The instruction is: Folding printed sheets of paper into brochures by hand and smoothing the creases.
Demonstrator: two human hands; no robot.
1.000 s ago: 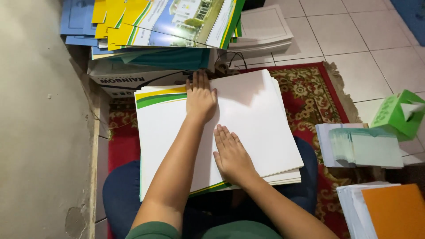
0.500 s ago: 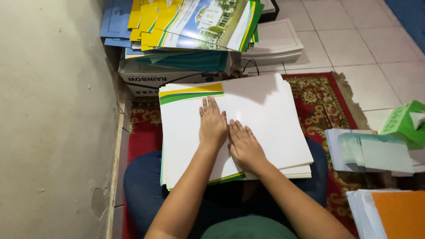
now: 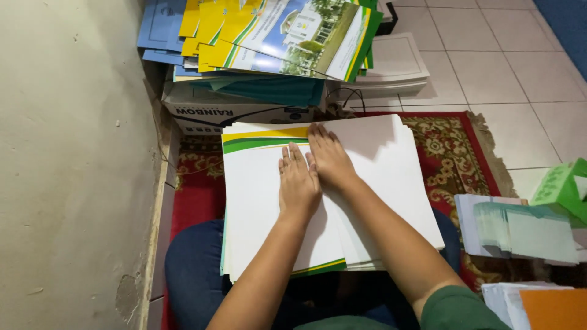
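The left hand (image 3: 298,181) and the right hand (image 3: 330,157) are lying flat side by side, fingers stretched open and gripping nothing, on a stack of large white paper sheets with a yellow and green band along the far edge (image 3: 263,183). The stack is resting across the person's lap. Beyond it, a white cardboard box with dark lettering (image 3: 238,116) is carrying colourful printed folders (image 3: 275,36). A green carton (image 3: 561,189) is sitting at the right.

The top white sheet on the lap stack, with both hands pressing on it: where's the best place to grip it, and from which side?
Probably the far right corner of the top sheet, coming from the right. There the stack is fanned, so the edges stand apart, and the corner lies clear of the left hand and right hand, which lie flat nearer the middle. The left edges sit flush and close to the wall.
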